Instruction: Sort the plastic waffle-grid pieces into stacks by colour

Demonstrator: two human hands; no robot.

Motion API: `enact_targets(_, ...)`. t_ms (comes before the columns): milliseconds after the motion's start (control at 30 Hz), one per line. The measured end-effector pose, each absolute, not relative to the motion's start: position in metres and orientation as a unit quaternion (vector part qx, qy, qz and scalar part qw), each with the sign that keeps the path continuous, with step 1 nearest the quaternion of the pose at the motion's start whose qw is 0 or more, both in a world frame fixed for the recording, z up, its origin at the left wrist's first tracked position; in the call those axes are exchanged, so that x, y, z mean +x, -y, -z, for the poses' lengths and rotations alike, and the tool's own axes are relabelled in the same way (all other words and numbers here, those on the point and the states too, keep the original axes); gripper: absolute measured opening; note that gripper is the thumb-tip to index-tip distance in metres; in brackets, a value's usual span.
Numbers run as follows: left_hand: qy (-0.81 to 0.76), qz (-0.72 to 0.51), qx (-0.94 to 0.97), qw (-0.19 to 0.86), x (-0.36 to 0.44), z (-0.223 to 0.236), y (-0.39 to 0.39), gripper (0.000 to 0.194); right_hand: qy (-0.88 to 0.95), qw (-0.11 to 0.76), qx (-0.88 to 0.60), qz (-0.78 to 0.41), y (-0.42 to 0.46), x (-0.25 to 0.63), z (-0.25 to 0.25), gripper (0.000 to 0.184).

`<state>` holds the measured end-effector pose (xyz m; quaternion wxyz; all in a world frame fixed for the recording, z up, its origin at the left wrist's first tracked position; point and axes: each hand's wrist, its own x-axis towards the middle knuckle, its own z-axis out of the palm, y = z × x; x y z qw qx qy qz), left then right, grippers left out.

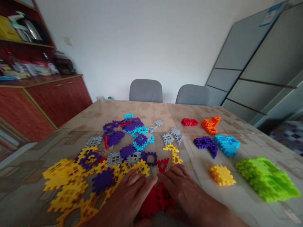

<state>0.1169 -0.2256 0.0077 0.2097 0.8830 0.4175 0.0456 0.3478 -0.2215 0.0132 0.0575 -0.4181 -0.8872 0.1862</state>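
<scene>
Two red interlocking plastic tiles, one solid (149,204) and one with an open pattern (163,198), sit side by side between my hands near the table's front edge. My left hand (131,192) grips the solid one from the left, its index finger reaching over the top. From the right, my right hand (183,186) is closed around the patterned one, partly covering it. Whether the two tiles are joined I cannot tell. Just past my fingertips lies a red triangular piece (163,164). Yellow tiles (71,192) and a purple tile (103,180) lie beside my left hand.
Purple, blue and grey pieces (115,158) are scattered at the left and middle of the table (199,201). Sorted stacks stand on the right: green (267,179), yellow (222,175), blue (227,145), purple (205,143), orange (210,124), red (189,122). Two grey chairs (145,90) stand behind.
</scene>
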Motion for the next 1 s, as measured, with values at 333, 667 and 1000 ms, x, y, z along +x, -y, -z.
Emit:
enact_targets(333,-0.409,-0.056,0.893,0.18,0.115,-0.008,0.228,0.076,0.886,0.054,-0.406,-0.218,0.218,0.354,-0.014,0.065)
enact_targets(667,-0.391,-0.075,0.902,0.165,0.11,-0.011,0.227,0.08,0.881,0.047,-0.417,-0.221,0.218,0.355,-0.034,0.062)
enact_targets(1000,-0.374,-0.004,0.916,0.146,0.158,-0.008,0.22,0.082,0.84,-0.031,-0.509,-0.185,0.218,0.401,-0.048,0.068)
